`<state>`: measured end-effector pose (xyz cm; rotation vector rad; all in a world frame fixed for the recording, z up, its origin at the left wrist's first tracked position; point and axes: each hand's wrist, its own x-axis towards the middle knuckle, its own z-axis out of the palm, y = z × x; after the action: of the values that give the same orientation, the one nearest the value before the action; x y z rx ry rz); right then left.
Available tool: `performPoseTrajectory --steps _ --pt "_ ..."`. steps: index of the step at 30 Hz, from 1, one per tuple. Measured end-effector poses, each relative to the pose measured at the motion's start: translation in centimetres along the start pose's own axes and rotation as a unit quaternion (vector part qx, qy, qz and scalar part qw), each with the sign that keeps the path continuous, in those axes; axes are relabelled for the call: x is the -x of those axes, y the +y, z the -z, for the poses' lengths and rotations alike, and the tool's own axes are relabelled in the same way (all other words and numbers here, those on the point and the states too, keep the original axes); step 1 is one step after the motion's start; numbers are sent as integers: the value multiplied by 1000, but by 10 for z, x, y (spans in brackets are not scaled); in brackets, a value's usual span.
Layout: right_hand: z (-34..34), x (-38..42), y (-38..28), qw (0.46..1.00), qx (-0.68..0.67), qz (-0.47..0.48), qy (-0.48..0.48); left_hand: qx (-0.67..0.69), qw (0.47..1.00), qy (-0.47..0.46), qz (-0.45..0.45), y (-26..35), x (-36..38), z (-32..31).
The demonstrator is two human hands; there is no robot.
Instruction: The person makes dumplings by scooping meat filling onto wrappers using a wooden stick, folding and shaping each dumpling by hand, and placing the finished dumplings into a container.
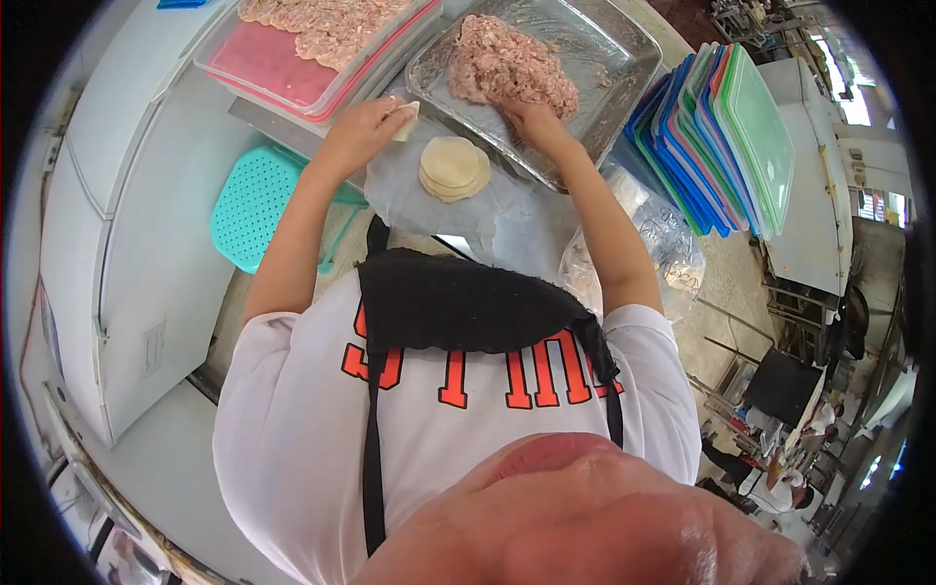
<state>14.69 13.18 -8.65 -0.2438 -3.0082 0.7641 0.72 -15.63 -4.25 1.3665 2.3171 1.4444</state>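
Note:
My left hand (366, 134) is closed on a pale round dough wrapper (409, 121), pinched at its edge. My right hand (534, 125) reaches into the metal tray (624, 73), its fingers closed into the near edge of a large mound of ground meat (507, 63); the fingertips are hidden in the meat. Between my hands, a stack of dough wrappers (452, 168) lies on a clear plastic sheet (395, 198). Left of the tray, a clear plastic container (263, 73) with a pink bottom holds rows of filled dumplings (327, 24).
Blue, green and red plastic lids (717, 141) stand stacked on edge at the right. A marked plastic bag (673, 249) sits beside my right arm. A turquoise stool (255, 208) is below the table's left side, near a white appliance (146, 224). Another person (770, 487) is in the background.

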Motion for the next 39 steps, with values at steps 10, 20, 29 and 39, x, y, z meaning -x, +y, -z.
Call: performPoseTrajectory --steps 10,20,29,39 --pt "40 43 -52 867 -458 -183 -72 189 970 -150 0 30 -24 8" --pt "59 57 -84 822 -488 -221 195 147 952 -257 -74 44 -69 11" --pt "82 70 -122 801 -502 -213 247 328 937 -120 -32 35 -98 -31" --pt "59 58 -99 937 -211 -186 207 802 531 -50 269 82 -116 -61"
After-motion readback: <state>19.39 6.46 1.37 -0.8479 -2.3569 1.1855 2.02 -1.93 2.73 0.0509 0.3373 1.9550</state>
